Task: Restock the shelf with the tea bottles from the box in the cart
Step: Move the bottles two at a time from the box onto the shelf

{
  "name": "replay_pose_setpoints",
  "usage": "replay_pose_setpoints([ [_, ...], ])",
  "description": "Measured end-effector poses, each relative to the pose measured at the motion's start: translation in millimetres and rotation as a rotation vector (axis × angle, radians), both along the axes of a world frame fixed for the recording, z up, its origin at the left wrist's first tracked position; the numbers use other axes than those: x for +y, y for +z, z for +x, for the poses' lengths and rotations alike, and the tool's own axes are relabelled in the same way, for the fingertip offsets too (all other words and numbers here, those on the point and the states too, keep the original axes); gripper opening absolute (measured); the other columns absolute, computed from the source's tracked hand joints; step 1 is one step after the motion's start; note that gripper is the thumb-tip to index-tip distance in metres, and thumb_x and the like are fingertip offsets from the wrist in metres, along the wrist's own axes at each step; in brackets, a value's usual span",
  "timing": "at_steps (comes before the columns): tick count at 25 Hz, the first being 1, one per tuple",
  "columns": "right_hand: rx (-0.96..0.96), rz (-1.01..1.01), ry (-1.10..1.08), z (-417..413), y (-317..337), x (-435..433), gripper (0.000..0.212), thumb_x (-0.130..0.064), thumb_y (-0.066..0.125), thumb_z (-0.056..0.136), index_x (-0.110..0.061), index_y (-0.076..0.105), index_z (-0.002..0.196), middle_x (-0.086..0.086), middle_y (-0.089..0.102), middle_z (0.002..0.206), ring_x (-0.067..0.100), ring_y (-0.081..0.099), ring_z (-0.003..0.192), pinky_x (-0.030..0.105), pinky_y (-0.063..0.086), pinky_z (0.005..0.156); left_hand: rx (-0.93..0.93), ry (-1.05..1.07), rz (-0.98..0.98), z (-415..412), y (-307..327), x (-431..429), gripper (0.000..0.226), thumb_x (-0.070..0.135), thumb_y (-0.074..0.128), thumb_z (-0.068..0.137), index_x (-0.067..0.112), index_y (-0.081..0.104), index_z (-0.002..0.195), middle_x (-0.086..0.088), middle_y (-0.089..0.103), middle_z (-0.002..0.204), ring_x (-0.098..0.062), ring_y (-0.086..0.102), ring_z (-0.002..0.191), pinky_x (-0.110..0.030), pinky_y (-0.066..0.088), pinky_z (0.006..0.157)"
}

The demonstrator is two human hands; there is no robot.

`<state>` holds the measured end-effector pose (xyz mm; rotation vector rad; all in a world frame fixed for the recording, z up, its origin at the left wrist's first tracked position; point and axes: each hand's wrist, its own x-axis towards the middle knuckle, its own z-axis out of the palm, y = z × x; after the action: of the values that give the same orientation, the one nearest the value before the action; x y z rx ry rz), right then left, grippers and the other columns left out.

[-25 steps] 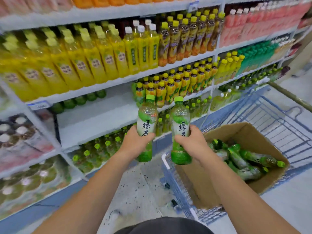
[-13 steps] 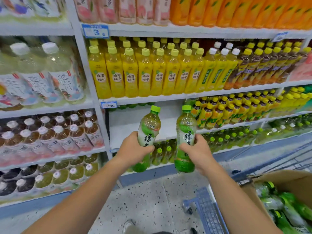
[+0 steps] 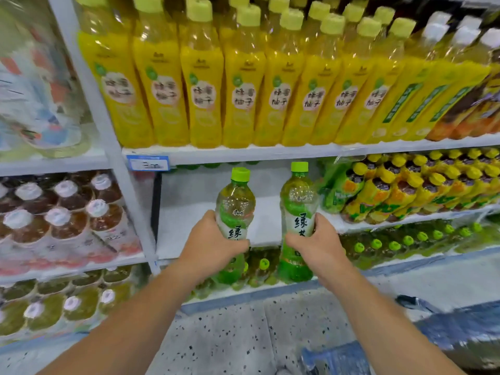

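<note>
A white shelving unit (image 3: 108, 131) fills most of the view, its boards packed with drinks. On the upper board stands a long row of yellow bottles (image 3: 201, 90) with pale green caps, shoulder to shoulder. Below it lies the shelf (image 3: 189, 212) being stocked: its front part is bare white, with a few green caps (image 3: 211, 165) just visible far at the back under the board above. To the right on the same level crowd yellow-capped bottles (image 3: 405, 190), and to the left, past the upright, brown drinks with white caps (image 3: 67, 212). The lowest board holds green-capped bottles (image 3: 392, 244) in rows. A speckled floor (image 3: 230, 342) runs along the foot of the unit. At the lower right is a smeared blue shape, probably the cart (image 3: 460, 328), though the blur leaves that unsure.

Two bare forearms reach up from the bottom edge. The left tea bottle (image 3: 236, 207) and the right tea bottle (image 3: 297, 201) are held upright, side by side and apart, in front of the bare shelf, with neither base set down on it. Both have green caps, clear shoulders and green and white labels. The left hand (image 3: 213, 244) wraps round the middle of its bottle, fingers curled across the label. The right hand (image 3: 319, 244) grips its bottle the same way at the label, thumb on the near side. A small blue price tag (image 3: 148, 162) sits on the board edge above and left of the bottles.
</note>
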<state>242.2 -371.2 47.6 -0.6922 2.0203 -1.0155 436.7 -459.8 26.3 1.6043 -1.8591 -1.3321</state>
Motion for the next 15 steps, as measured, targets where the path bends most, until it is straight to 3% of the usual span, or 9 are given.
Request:
replay_pose_setpoints([
  [3,0.025,-0.021,0.028,-36,-39,-17,0.033,-0.010,0.078,0.078,-0.023,0.058,0.101,0.001,0.072,0.095,0.017,0.070,0.085,0.037,0.060,0.073,0.029,0.034,-0.015,-37,-36,-21,0.047,0.027,0.089,0.065,0.022,0.062,0.103,0.005,0.070,0.089,-0.006,0.067,0.078,-0.017,0.044,0.056],
  [10,0.143,-0.227,0.046,-102,-99,-64,0.041,-0.012,0.085,0.076,-0.027,0.059,0.104,-0.015,0.069,0.091,-0.010,0.065,0.072,0.010,0.050,0.057,0.101,0.037,-0.188,-116,-96,-68,0.059,0.037,0.085,0.060,0.025,0.063,0.113,0.007,0.071,0.098,-0.008,0.068,0.090,-0.024,0.055,0.074],
  [12,0.188,-0.268,0.051,-112,-116,-75,0.049,-0.012,0.086,0.072,-0.021,0.059,0.112,-0.011,0.070,0.096,-0.004,0.067,0.081,0.015,0.054,0.066,0.125,0.043,-0.224,-130,-108,-77,0.064,0.037,0.085,0.060,0.025,0.061,0.118,0.009,0.070,0.102,-0.008,0.066,0.093,-0.023,0.053,0.074],
  [15,0.221,-0.333,0.030,-121,-142,-85,0.061,-0.014,0.085,0.066,-0.018,0.060,0.121,-0.004,0.073,0.107,0.011,0.071,0.097,0.034,0.059,0.087,0.140,0.071,-0.275,-142,-127,-84,0.065,0.028,0.089,0.066,0.022,0.057,0.122,0.008,0.067,0.107,-0.010,0.064,0.097,-0.025,0.053,0.079],
])
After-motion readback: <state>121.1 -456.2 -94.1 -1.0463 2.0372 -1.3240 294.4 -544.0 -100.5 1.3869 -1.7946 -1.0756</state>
